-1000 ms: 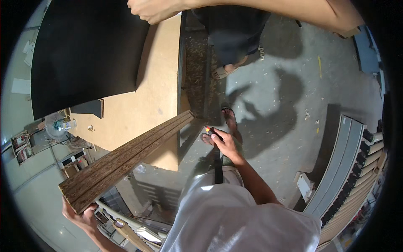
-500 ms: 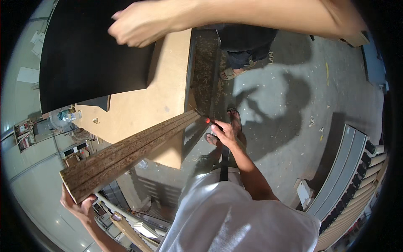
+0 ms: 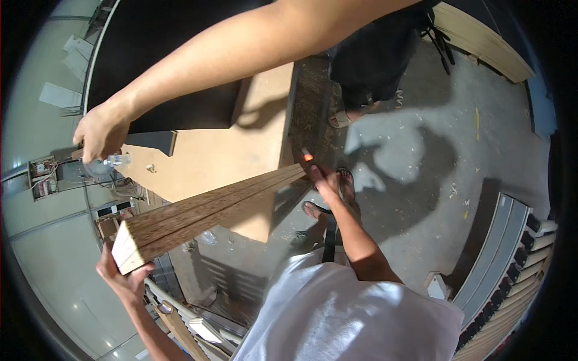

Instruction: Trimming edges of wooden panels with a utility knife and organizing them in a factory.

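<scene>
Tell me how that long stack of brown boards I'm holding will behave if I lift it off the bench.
The boards look stiff: held by your left hand at one end, they run straight without sagging. They're probably heavy, being long and thick. Stacked loose, they might slide apart, so your right hand at the far end helps.

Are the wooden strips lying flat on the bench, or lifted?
Lifted at the near end: the left hand holds the strips up off the bench, while their far end, by the right hand, meets the bench's edge.

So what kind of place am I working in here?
Likely a woodworking shop: your hands hold a long wooden board over a sheet-board workbench, with stacked panels and wood chips on the concrete floor.
</scene>
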Tool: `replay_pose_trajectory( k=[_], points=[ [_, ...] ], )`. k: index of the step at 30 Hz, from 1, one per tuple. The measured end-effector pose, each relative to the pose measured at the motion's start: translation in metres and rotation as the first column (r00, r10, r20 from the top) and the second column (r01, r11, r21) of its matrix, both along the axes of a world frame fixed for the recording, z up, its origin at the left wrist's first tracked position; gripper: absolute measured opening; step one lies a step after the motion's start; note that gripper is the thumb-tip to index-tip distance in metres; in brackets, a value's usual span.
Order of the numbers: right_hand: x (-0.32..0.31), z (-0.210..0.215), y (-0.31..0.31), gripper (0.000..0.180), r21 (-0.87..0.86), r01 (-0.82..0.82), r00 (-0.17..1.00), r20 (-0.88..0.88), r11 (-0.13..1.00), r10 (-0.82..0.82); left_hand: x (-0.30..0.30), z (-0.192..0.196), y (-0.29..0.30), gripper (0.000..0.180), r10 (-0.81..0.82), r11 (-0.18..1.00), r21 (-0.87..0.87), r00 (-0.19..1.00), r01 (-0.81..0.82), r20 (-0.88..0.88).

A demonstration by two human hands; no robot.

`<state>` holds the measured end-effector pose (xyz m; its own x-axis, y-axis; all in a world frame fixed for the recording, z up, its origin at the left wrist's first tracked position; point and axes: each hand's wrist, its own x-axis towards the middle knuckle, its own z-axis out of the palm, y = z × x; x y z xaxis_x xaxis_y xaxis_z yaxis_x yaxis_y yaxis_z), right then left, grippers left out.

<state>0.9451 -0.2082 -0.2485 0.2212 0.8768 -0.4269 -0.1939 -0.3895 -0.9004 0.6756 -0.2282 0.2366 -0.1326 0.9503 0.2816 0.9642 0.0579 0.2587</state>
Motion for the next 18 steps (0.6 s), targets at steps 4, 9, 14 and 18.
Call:
replay_pose_trajectory(
  k=[4, 9, 14, 18],
  points=[
    [-0.006, 0.061, 0.005, 0.029, -0.142, -0.087, 0.852, -0.523, 0.986, 0.000, 0.014, 0.014, -0.003, 0.086, 0.017, 0.996, -0.087, 0.999, -0.015, 0.027],
    [0.008, 0.053, 0.006, 0.017, -0.087, -0.030, 0.999, 0.017, 0.996, 0.032, 0.019, 0.020, 0.015, 0.093, -0.099, 0.963, -0.253, 0.995, 0.089, -0.028],
    [0.019, 0.109, -0.009, 0.031, 0.224, -0.103, 0.960, 0.276, 0.969, 0.038, -0.049, 0.057, -0.008, 0.092, -0.276, 0.939, -0.271, 0.934, 0.212, -0.226],
    [-0.008, 0.217, -0.017, 0.037, 0.392, 0.064, 0.997, 0.015, 0.918, -0.076, -0.156, 0.051, -0.052, 0.075, -0.063, 0.940, -0.341, 0.980, -0.006, -0.191]
  ],
)
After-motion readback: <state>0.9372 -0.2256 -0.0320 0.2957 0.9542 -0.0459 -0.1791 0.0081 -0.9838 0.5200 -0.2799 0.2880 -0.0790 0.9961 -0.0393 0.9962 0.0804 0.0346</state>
